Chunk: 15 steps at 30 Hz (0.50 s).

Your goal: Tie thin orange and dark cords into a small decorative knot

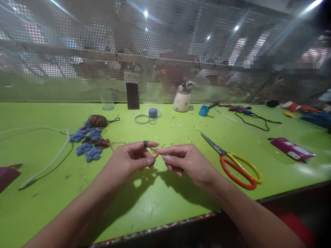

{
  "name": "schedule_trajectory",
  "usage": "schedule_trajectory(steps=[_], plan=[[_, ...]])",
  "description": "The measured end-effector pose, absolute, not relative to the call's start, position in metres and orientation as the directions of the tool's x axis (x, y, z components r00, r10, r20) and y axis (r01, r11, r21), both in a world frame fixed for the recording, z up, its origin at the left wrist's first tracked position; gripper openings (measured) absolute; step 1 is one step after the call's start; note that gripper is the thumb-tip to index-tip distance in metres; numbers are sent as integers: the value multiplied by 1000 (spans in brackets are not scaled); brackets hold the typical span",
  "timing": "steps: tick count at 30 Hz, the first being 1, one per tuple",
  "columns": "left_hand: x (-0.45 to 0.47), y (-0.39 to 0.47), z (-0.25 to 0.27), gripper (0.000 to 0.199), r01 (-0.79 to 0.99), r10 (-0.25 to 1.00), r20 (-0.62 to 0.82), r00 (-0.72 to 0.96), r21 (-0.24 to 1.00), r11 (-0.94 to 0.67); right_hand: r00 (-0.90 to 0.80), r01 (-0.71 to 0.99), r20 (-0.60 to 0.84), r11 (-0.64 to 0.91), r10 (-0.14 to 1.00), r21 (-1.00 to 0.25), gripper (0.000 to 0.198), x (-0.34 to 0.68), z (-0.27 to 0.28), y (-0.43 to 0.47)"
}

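Note:
My left hand [131,159] pinches a small orange and dark piece of crochet [156,156] between thumb and fingers. Dark yarn [146,144] is wound round its raised index finger. In my right hand [190,160], thumb and index finger grip a thin crochet hook [154,150], whose tip meets the piece; the rest of the hook is mostly hidden by the fingers. To the left lie several blue crocheted flowers [89,151] with dark multicoloured parts among them. Behind these rests a ball of multicoloured yarn [97,121].
Scissors [239,168] with red and yellow handles lie right of my hands. Further back on the green table [176,206] are a blue yarn ball [153,112], a phone [132,95], a bottle [182,98], a blue pot [204,110] and a purple pouch [291,148]. A white cable [55,158] curves at left.

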<state>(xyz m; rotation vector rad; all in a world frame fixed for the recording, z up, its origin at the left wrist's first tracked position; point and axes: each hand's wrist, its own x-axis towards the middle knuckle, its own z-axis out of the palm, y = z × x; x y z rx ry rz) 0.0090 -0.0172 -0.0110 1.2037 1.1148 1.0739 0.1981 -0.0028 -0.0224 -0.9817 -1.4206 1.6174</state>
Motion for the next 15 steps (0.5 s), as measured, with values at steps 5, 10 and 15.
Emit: schedule_trajectory(steps=[5, 10, 15], plan=[[14, -24, -12, 12, 138, 988, 119, 94, 982, -131, -416, -102, -112, -169, 902, -980, 27, 196, -24, -4], [21, -28, -15, 13, 39, 976, 219, -2, 975, -218, -366, -330, -46, -176, 929, -927, 24, 188, -28, -8], [24, -22, -19, 22, -306, 999, -36, 27, 951, 43, -323, -412, 14, -128, 946, -902, 24, 182, -34, -9]])
